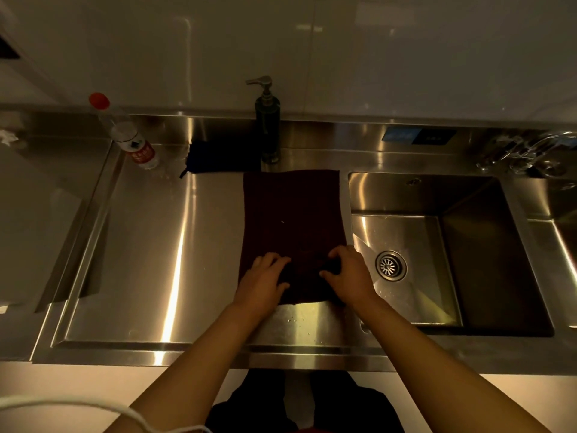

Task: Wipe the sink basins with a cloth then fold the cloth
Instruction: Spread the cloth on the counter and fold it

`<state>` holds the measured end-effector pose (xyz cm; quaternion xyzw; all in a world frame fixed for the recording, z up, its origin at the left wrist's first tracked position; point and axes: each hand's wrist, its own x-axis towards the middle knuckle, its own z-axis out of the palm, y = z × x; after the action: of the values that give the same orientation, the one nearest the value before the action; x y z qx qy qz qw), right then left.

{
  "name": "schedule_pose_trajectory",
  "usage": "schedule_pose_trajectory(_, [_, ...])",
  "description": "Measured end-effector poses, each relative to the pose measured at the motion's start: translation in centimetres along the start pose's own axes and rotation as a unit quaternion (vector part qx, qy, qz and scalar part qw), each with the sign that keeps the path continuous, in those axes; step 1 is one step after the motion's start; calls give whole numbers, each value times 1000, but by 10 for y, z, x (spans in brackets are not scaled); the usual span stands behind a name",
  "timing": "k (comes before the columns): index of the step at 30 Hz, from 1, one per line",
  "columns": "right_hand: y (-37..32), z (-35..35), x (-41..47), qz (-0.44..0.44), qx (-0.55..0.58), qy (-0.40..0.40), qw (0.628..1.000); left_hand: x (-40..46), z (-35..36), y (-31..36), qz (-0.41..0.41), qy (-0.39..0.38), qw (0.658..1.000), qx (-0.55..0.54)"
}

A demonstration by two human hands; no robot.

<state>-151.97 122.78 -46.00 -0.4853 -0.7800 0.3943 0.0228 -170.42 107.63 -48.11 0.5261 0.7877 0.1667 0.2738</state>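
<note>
A dark maroon cloth (292, 214) lies spread flat on the steel drainboard (150, 251), just left of the sink basin (462, 245). My left hand (265, 278) rests on the cloth's near left part, fingers curled onto the fabric. On the near right part, my right hand (346, 275) pinches a small fold of cloth between thumb and fingers. The two hands sit close together near the cloth's front edge. Low in the basin's left part is the round drain (390, 265).
A dark soap dispenser (268, 126) stands behind the cloth. A clear bottle with a red cap (125, 132) stands at the back left, and a second dark cloth (221, 159) lies beside the dispenser. The tap (527, 151) is at the back right. A white cord (93, 407) crosses the lower left.
</note>
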Motion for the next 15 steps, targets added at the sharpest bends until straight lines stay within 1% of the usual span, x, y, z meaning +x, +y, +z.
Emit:
schedule_pose_trajectory(2, [-3,0,3,-8,22,-2,1000,10,2,3,-4,0,1000,-10])
schedule_pose_trajectory(5, [-10,-4,2,-15,64,-39,997,24,-2,5,-32,4,998,-46])
schedule_pose_trajectory(7, [-15,-6,0,-20,83,-57,995,30,-4,3,-44,-2,998,-51])
schedule_pose_trajectory(11, [-19,-13,-7,-11,136,-62,989,32,-13,-2,-70,-21,996,-57])
schedule_pose_trajectory(13, [-16,-20,-11,-19,143,-86,986,27,-23,-8,-69,-30,995,-60])
schedule_pose_trajectory(15, [-10,-27,-17,-20,157,-123,980,14,-33,-15,-39,-40,995,-79])
